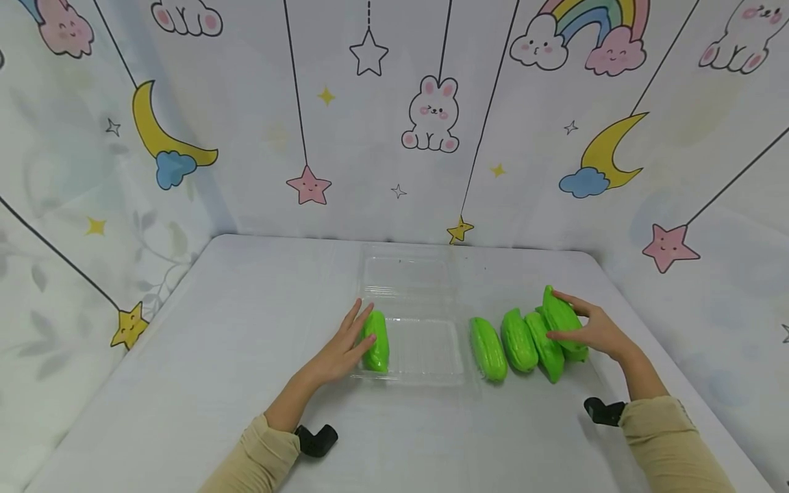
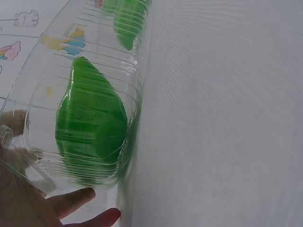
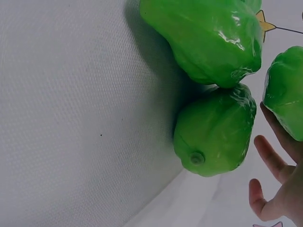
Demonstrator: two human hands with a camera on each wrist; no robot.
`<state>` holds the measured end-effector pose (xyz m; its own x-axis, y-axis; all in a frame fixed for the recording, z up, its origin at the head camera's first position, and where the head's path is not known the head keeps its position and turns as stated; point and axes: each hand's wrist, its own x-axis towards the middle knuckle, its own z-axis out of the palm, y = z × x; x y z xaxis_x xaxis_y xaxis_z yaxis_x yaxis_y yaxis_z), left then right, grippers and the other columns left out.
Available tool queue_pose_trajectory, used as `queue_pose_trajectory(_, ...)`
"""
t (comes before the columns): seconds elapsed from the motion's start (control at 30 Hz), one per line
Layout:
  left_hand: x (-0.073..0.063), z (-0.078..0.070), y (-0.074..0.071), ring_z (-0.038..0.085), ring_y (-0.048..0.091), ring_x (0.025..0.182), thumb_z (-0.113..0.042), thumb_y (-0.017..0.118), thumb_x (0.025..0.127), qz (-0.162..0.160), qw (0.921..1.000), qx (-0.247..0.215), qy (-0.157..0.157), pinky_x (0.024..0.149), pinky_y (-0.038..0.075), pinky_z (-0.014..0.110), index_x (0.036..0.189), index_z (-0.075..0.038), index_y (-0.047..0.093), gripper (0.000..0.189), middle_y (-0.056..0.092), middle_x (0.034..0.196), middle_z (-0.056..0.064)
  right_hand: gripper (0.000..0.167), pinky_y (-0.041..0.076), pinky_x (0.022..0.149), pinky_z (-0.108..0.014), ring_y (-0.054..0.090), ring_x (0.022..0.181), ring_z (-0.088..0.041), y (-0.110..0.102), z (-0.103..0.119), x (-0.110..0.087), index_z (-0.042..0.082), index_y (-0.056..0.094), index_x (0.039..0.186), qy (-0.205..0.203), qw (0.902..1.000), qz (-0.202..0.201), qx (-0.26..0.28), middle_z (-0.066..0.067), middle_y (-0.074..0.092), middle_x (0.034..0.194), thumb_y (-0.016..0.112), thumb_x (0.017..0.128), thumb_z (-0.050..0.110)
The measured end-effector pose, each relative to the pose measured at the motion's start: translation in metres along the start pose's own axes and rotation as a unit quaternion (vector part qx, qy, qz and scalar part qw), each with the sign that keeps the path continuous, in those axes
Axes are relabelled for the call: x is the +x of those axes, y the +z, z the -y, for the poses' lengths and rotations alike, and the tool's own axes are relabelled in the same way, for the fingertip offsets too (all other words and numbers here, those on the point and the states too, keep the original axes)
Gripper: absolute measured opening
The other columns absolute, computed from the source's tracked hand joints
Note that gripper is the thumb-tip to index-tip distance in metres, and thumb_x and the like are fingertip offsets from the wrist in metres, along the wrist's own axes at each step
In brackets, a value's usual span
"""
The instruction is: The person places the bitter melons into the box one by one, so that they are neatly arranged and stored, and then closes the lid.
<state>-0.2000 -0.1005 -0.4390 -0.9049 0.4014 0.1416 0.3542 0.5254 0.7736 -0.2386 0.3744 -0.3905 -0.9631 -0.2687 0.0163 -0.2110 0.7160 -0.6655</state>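
Right hand [image 1: 598, 332] pinches a green vegetable [image 1: 559, 315]; left hand [image 1: 337, 350] spreads at a clear box [image 1: 431, 349]. Vegetable likely light, slippery; grip mid-body.

A nook of unclear kind, home or studio: nursery-print backdrop [image 1: 246, 103], with cartoon rabbit [image 1: 433, 120] and rainbow [image 1: 600, 15], lines the white table's [image 1: 185, 383] far edge and both sides.

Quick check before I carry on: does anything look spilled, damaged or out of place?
Nothing stands out. The clear container lies open, one green piece sits inside near the left hand, and the right hand holds a second green piece by the loose green pieces to the container's right. No spill or damage shows.
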Motion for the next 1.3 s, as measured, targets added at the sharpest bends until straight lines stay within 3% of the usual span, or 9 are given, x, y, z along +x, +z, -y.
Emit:
queue_pose_trajectory(0.57,0.000,-0.001,-0.001,0.035,0.007,0.137,-0.031,0.039,0.099,-0.003,1.0000,0.001,0.000,0.103,0.019,0.057,0.148,-0.010,0.014,0.059,-0.003,0.152,0.015,0.080,0.034,0.083,-0.066,0.033,0.118,-0.043,0.003,0.019,0.003,0.008,0.028,0.144,-0.005,0.9998,-0.014,0.014,-0.026,0.030,0.140,0.073,0.079,0.024)
queue_pose_trajectory(0.8,-0.001,-0.002,-0.001,0.033,0.007,0.137,-0.035,0.038,0.099,0.005,1.0000,-0.003,-0.008,0.103,0.018,0.057,0.148,-0.014,0.013,0.060,-0.006,0.153,0.008,0.079,0.036,0.082,-0.064,0.034,0.119,-0.043,0.006,0.028,0.005,0.011,0.029,0.144,-0.009,0.9998,-0.016,0.001,-0.025,0.030,0.141,0.072,0.079,0.024)
queue_pose_trajectory(1.3,0.001,0.001,0.000,0.032,0.006,0.137,-0.035,0.039,0.099,0.005,1.0000,0.002,-0.004,0.104,0.019,0.056,0.148,-0.014,0.013,0.059,-0.005,0.153,0.008,0.079,0.033,0.084,-0.067,0.030,0.123,-0.045,0.015,0.046,0.010,0.014,0.031,0.144,-0.023,0.9996,-0.016,-0.002,-0.023,0.031,0.142,0.073,0.079,0.026)
